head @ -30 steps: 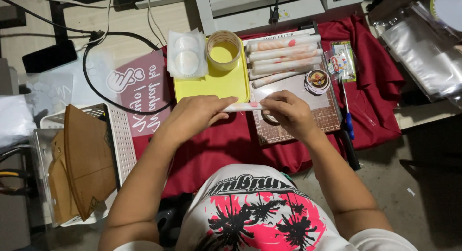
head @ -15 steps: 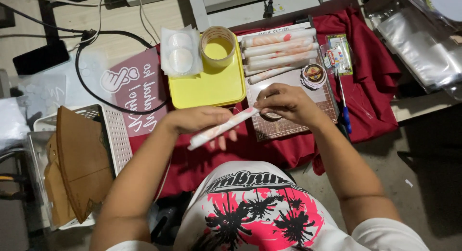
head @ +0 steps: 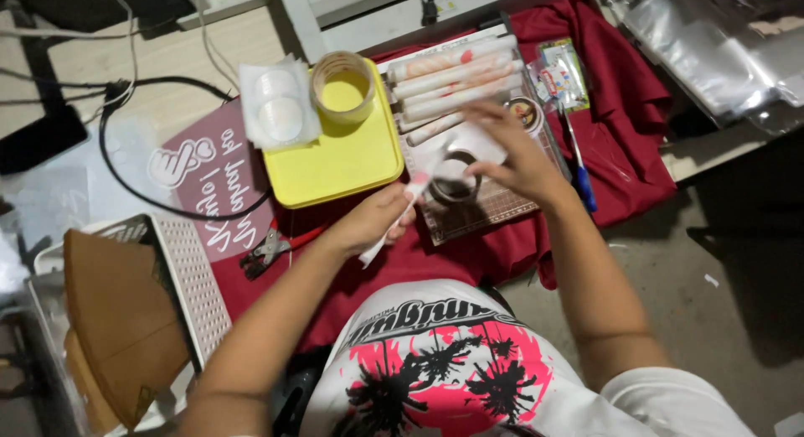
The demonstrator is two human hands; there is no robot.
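Note:
My left hand [head: 375,219] grips a rolled white paper tube [head: 394,223] with pink print, tilted up to the right over the red cloth [head: 620,93]. My right hand [head: 512,152] is blurred above the cutting mat [head: 494,211]; its fingers spread over a roll of clear tape [head: 455,177] and a white slip near the tube's upper end. Whether it grips the tape cannot be told. Several more rolled tubes [head: 456,72] lie side by side at the mat's far end.
A yellow tray [head: 335,160] carries a tape roll [head: 342,87], with a packet of clear round stickers [head: 279,110] beside it. Nearby are pliers [head: 272,248], a blue pen [head: 578,165], a small round tin [head: 526,112], a white basket [head: 188,286] with brown cones [head: 117,320], black cable [head: 142,194], and plastic bags [head: 712,43].
My left hand pulled the rolled tube toward me and tilted it more upright. My right hand let go of its end and moved out over the tape roll on the mat.

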